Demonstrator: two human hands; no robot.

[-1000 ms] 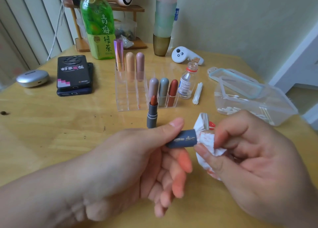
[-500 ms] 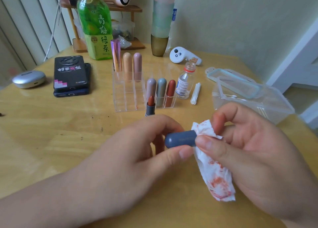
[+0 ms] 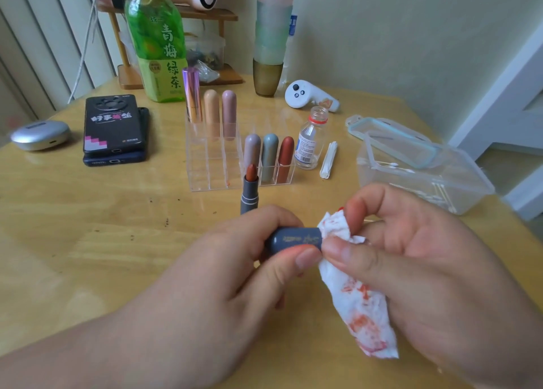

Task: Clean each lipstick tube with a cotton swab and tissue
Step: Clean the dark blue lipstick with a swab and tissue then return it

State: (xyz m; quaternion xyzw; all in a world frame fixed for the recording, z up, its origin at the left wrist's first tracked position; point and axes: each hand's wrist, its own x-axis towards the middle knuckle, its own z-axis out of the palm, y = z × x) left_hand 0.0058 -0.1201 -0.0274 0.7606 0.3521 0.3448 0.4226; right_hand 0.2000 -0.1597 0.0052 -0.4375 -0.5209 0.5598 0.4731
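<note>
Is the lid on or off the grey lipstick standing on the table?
Off. The lipstick stands upright with its reddish tip bare. The left hand holds a matching grey cap against the tissue.

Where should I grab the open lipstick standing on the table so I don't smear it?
Pinch the grey barrel of the open lipstick below the bare reddish tip, coming in from its left and right sides. It stands upright, the clear organizer sits close behind it, and the tip would likely smear.

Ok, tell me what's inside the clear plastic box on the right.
Cotton swabs lie on the floor of the clear box. Its lid rests tilted across the far rim, hazing whatever lies under it.
</note>
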